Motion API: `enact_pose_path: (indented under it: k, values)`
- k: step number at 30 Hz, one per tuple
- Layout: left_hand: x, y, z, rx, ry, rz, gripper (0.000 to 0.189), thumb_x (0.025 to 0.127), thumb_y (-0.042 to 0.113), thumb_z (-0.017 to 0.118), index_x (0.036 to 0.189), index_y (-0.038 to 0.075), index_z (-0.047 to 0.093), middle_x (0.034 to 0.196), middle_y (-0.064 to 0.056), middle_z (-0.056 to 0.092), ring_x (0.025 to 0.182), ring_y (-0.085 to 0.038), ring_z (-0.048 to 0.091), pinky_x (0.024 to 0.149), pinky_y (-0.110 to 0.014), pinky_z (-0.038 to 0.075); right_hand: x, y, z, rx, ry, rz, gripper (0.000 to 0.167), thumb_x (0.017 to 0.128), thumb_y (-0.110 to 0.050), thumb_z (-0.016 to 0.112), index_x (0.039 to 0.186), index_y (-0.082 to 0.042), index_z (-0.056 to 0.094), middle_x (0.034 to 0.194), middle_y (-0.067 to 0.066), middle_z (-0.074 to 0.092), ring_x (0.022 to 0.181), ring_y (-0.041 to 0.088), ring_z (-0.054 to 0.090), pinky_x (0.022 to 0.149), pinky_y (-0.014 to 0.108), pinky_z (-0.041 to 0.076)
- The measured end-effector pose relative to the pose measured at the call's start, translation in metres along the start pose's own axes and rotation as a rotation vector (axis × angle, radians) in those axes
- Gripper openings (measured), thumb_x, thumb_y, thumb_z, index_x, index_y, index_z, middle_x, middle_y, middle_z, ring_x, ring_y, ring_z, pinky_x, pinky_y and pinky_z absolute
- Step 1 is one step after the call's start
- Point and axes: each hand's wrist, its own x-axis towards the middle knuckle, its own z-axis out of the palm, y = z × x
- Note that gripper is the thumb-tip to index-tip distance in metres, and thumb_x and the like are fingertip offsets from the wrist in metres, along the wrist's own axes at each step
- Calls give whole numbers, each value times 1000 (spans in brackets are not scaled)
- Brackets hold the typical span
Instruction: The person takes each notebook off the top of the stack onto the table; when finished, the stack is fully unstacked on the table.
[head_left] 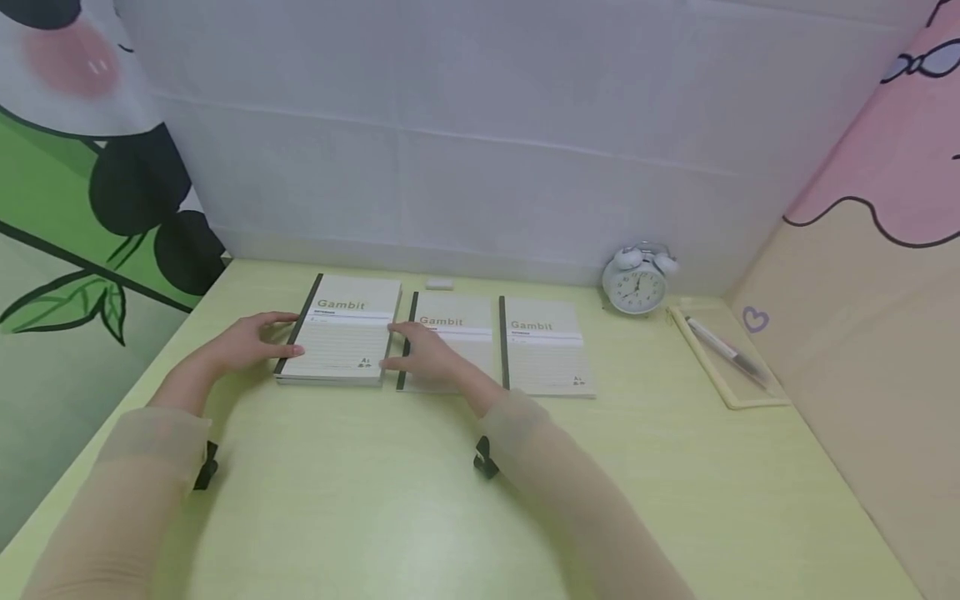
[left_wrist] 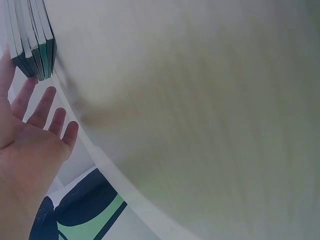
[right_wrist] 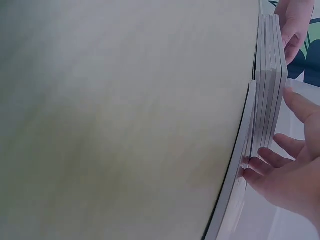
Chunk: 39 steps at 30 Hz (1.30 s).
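In the head view, a stack of several white Gambit notebooks with dark spines lies at the left of the table. My left hand is at its spine side, thumb over the cover's lower left corner and forefinger by the spine. On the opposite side, my right hand has its thumb and forefinger at the stack's right edge. That hand partly covers a single Gambit notebook. The right wrist view shows the stacked page edges close to the right fingertips, with the fingers spread.
Another Gambit notebook lies to the right of the middle one. Behind them is a small white block. A white twin-bell alarm clock stands near the back wall, and a yellow-edged pouch with a pen on it lies far right.
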Motion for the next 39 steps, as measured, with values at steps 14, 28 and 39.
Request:
enact_pose_path:
  k: [14,28,39]
  values:
    - [0,3,-2,9,19,46,95,77,58,68,144,1,32,149,-30,21,135,-52,13,103,-69,14,7,-8,6,7,15,13,68,87,-30,68,145,-11,37,149,3,37,139,19,31,113,30,24]
    - [-4,9,-4,61,45,50,99,76,59,68,145,-2,31,150,-29,20,134,-53,11,103,-69,13,4,-9,5,6,1,7,69,87,-29,68,145,-11,36,151,6,34,140,20,29,113,30,23]
    - [-12,21,-6,4,112,106,82,82,48,68,141,-2,39,130,-26,48,124,-42,38,101,-62,29,-3,-15,-6,125,10,69,69,84,-20,72,144,-14,39,150,2,36,140,20,28,113,34,22]
